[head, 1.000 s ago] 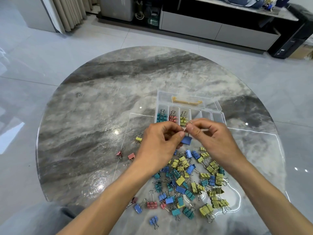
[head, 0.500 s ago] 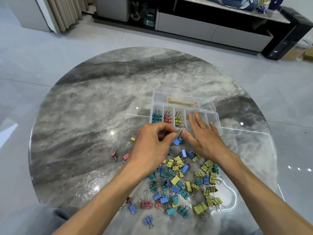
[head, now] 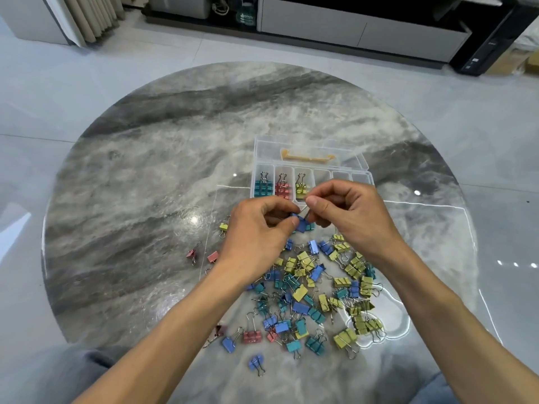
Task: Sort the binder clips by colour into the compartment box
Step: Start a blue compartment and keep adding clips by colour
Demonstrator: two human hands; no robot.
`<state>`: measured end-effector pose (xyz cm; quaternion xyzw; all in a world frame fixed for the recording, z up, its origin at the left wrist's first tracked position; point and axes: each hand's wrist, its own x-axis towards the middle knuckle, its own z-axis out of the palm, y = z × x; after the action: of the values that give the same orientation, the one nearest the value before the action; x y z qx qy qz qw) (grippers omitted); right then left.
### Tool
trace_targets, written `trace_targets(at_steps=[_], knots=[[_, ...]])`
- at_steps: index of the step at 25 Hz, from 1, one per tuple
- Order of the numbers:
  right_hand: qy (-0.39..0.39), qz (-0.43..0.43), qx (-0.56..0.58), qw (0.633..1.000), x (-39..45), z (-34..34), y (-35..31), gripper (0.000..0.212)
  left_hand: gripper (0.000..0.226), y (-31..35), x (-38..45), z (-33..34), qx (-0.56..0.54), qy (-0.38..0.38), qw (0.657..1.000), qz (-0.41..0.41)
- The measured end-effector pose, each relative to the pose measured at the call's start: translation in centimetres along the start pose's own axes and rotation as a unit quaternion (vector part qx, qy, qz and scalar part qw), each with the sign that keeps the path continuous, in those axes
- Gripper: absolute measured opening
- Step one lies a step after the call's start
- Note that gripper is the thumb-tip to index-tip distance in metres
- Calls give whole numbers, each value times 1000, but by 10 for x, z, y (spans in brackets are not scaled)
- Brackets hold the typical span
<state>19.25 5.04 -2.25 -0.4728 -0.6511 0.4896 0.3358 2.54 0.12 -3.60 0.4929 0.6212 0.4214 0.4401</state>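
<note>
Left hand (head: 256,237) and right hand (head: 350,217) together pinch a blue binder clip (head: 300,223) above the round marble-patterned worktop (head: 145,199), its wire handle (head: 304,209) angled up toward the clear plastic compartment box (head: 361,176). The box's long axis runs left to right; teal, red and yellow clips fill its three leftmost cells. Loose clips (head: 315,295) lie scattered nearer the person.

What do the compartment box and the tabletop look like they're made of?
Compartment box: clear, likely rigid plastic; the clips and table show through its walls. Tabletop: grey-white veined, marble-look stone or sintered slab, polished; it mirrors bright light spots. Real stone or imitation, I cannot tell.
</note>
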Motion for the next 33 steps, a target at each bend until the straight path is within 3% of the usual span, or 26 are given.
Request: trace_targets(at_steps=[5,8,10,13,20,24,29,31,33], knots=[[-2,26,-59,998,2,-12,0,5,17,0,-2,1,1,3,1000,-1],[118,-3,-153,981,18,-28,3,2,25,1,-3,2,55,-22,998,-12],[150,-21,-246,957,38,-40,10,2,26,-1,-4,2,71,-27,997,-19],[82,-25,-357,930,63,-43,21,5,24,-1,-4,1,78,-30,996,-19],[16,-66,-458,886,79,-37,17,7,17,-2,-1,0,76,-30,997,-14],[28,-61,-412,909,82,-34,18,8,15,-2,-1,-1,71,-28,997,-12],[56,13,-277,959,79,-42,38,8,15,-3,-1,0,81,-29,996,-11],[50,-11,-346,937,76,-43,50,6,14,-3,-1,0,83,-28,996,-12],[68,-67,-476,874,75,-36,59,8,13,-3,-1,-1,83,-25,996,-12]])
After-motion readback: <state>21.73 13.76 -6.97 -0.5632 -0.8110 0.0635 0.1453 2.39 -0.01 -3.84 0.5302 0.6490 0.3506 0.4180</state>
